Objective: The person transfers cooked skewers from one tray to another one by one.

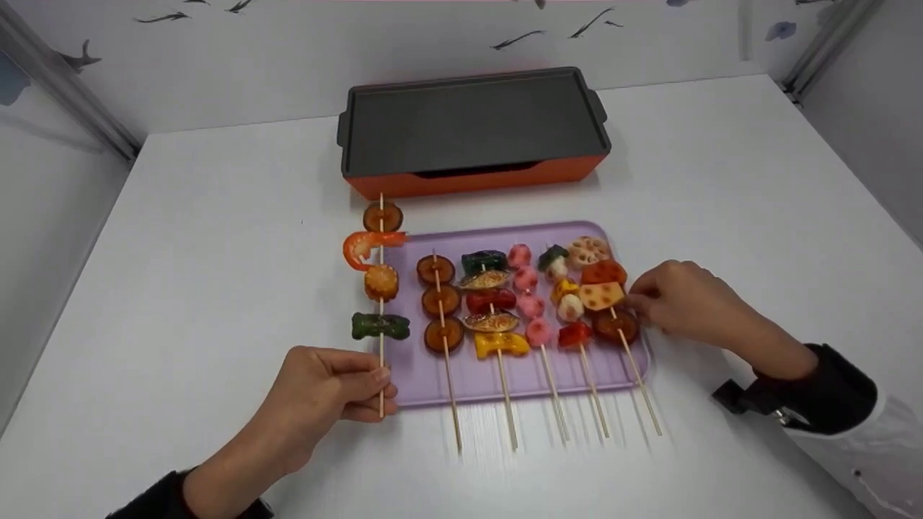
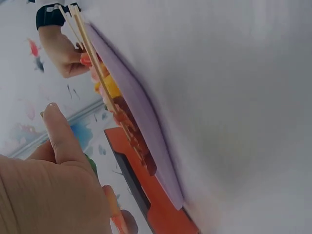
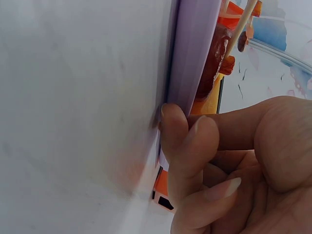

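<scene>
In the head view, my left hand (image 1: 324, 389) pinches the bare lower stick of a skewer (image 1: 381, 282) between thumb and fingers. Threaded on it are a brown round slice, a shrimp, a corn piece and a green pepper piece. It is raised at the left edge of the lilac tray (image 1: 505, 391). My right hand (image 1: 681, 299) pinches the tray's right rim, beside a skewer (image 1: 604, 294) with lotus root and a brown slice. In the right wrist view its fingertips (image 3: 174, 119) touch the tray's edge; part of the grip is hidden.
On the tray lie several more skewers, among them one of brown slices (image 1: 441, 299) and one of pink balls (image 1: 531, 303), sticks jutting over the front edge. Behind stands an orange grill (image 1: 476, 187) with a flat dark plate, near the back wall.
</scene>
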Demonstrator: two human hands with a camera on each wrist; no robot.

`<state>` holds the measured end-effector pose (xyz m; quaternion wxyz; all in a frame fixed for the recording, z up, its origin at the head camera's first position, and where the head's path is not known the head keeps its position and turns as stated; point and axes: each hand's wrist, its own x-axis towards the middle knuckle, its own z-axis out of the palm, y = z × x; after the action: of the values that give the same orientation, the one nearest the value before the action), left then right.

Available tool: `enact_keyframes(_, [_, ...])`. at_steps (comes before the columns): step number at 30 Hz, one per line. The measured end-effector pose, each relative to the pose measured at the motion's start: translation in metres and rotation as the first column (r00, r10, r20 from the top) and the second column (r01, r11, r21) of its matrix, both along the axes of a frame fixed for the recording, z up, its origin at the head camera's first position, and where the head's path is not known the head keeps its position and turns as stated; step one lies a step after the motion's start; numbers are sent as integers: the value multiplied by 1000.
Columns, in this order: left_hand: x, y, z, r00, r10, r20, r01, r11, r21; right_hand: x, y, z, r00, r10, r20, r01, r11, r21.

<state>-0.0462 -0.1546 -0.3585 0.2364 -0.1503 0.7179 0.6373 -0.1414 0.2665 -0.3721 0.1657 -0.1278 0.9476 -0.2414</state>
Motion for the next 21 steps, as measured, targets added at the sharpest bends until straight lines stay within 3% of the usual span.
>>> enact_keyframes(6, [12,4,-14,997,-34,71,32,999,29,-1,0,-1,1000,5,0,-5,1000,0])
enact_keyframes(11, [18,8,-18,994,-42,97,38,998,46,-1,0,-1,1000,6,-2,-6,1000,3])
enact_keyframes(21, [15,11,-21,993,-77,89,73,996,44,0,0,-1,1000,2,-15,-2,1000,4])
